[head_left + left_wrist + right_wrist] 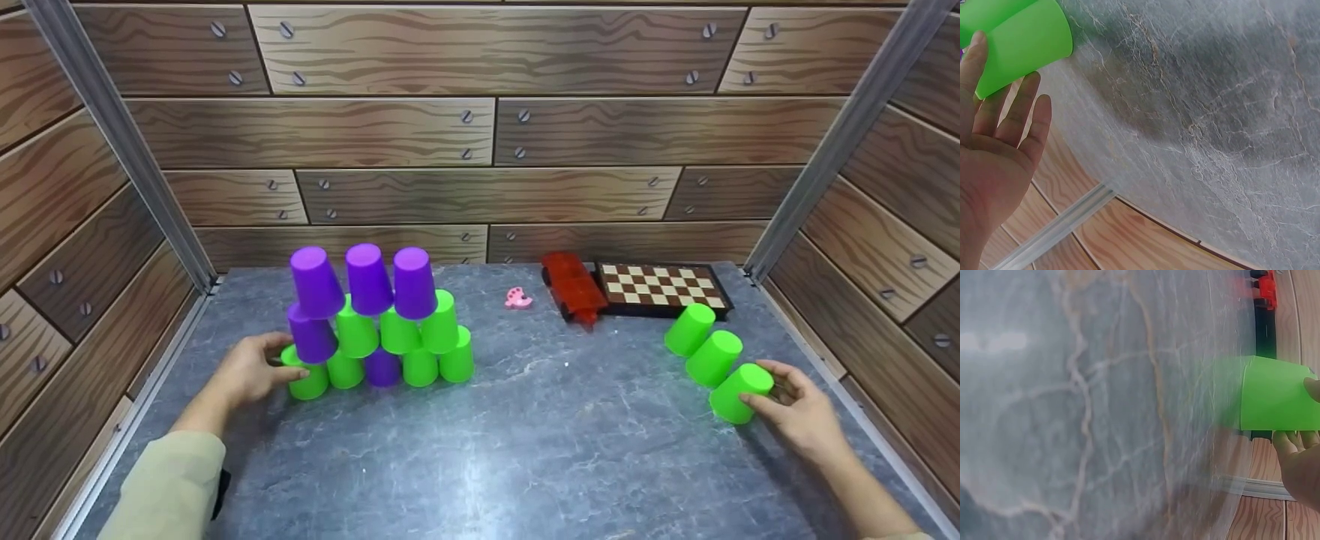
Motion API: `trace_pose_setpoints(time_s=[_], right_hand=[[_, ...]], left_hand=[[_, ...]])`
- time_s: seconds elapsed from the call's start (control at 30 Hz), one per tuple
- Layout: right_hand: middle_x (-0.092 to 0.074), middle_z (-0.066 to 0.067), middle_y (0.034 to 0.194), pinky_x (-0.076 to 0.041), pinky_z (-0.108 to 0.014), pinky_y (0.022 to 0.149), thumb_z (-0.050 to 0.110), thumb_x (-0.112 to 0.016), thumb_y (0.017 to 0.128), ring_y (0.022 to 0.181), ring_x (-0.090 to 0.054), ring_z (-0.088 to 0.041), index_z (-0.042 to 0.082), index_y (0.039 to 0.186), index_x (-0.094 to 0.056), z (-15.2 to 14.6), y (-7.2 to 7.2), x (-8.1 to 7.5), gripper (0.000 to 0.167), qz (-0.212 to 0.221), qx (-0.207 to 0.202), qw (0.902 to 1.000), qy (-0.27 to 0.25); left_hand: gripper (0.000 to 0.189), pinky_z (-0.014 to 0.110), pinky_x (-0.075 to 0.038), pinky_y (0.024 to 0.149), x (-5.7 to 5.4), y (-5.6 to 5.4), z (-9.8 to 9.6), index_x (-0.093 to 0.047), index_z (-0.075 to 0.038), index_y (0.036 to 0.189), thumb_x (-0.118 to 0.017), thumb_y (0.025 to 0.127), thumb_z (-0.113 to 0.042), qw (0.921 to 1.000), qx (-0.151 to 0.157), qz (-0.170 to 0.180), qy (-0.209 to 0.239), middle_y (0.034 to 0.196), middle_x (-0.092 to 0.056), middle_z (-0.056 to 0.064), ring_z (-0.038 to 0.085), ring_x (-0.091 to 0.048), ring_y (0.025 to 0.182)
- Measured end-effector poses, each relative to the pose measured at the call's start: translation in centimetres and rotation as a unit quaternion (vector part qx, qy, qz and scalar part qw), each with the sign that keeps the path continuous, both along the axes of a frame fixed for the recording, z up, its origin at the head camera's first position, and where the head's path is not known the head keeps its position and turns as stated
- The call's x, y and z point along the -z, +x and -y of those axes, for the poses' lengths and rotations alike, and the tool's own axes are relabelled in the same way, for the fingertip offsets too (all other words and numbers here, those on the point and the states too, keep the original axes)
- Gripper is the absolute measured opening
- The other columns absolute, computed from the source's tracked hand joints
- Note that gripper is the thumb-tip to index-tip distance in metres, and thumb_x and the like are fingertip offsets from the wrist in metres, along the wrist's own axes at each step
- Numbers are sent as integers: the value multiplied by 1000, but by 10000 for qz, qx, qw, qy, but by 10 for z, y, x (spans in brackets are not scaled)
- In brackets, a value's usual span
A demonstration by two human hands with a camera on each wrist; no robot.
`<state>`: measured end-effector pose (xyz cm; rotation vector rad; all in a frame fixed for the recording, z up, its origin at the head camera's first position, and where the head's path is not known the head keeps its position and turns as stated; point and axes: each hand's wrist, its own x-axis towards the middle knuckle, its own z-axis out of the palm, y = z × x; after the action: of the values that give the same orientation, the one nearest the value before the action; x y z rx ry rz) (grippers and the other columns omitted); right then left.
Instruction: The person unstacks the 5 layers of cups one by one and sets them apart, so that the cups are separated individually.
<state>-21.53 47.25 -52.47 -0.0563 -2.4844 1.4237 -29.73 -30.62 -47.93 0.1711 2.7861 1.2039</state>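
Note:
At the left, upside-down plastic cups stand stacked in tiers, with three purple cups (pixel 369 279) on top and mixed green and purple ones below. My left hand (pixel 251 369) holds the leftmost green cup (pixel 309 381) of the bottom row, thumb in front and fingers behind. The left wrist view shows that green cup (pixel 1027 48) between thumb and fingers. On the right, three upside-down green cups stand in a slanting row. My right hand (pixel 802 412) grips the nearest green cup (pixel 739 394) from its right side. In the right wrist view, thumb and fingers lie on opposite sides of the green cup (pixel 1275 396).
Toward the back lie a pink toy piece (pixel 517 298), a red toy car (pixel 573 286) and a checkered game board (pixel 664 287). The board sits behind the right-hand cups. Wood-patterned walls (pixel 420 131) enclose the grey marbled table (pixel 510 450) at the back and sides.

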Motion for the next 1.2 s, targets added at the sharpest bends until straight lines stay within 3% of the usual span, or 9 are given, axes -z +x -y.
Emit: trace_pose_setpoints(time_s=[0.33, 0.57, 0.7, 0.9, 1.03, 1.2], right_hand=[[-54, 37, 113, -49, -4, 87, 3, -80, 95, 104, -54, 19, -16, 149, -40, 2, -3, -2, 70, 31, -30, 10000, 4], [-65, 29, 120, -48, -5, 92, -11, -76, 92, 111, -61, 12, -6, 144, -52, 1, -5, -12, 57, -497, -325, 9971, -482], [-66, 26, 123, -47, -5, 95, -11, -76, 92, 115, -60, 12, 3, 143, -57, 5, -7, -34, 56, -717, -384, 9958, -414], [-64, 19, 130, -46, -7, 101, -6, -79, 92, 121, -59, 6, 1, 148, -54, 33, -18, -81, 62, -966, -487, 9941, 17], [-66, 12, 133, -48, -11, 103, -8, -78, 92, 123, -61, 0, -3, 147, -54, 69, -30, -110, 60, -1227, -886, 9885, -44], [-70, 4, 131, -51, -17, 105, -11, -80, 89, 123, -65, -7, -8, 141, -58, 136, -50, -137, 56, -1417, -1549, 9772, -301]], left_hand=[[66, 58, -54, 106, 2, 0, 2, -58, 10, 142, -88, 90, -19, 10000, -55, -18, 57, 136, -65, 30, 48, -64, 125], [64, 56, -55, 103, 4, 0, 1, -60, 9, 141, -87, 91, -19, 10000, -71, -20, 15, 134, -67, 28, 46, -65, 123], [64, 57, -55, 104, 2, 0, 0, -60, 8, 141, -88, 90, -19, 10000, -90, 9, 35, 134, -67, 28, 46, -65, 123], [65, 58, -54, 106, 0, -1, 0, -60, 8, 142, -88, 90, -19, 9999, -100, 37, 15, 135, -66, 29, 47, -64, 124], [66, 59, -53, 106, -1, 0, -1, -60, 9, 141, -89, 89, -19, 9999, -113, 21, -9, 135, -66, 29, 47, -64, 125], [66, 59, -52, 107, -1, 0, -1, -60, 9, 141, -89, 89, -19, 9999, -147, 40, -2, 136, -66, 29, 48, -63, 126]])
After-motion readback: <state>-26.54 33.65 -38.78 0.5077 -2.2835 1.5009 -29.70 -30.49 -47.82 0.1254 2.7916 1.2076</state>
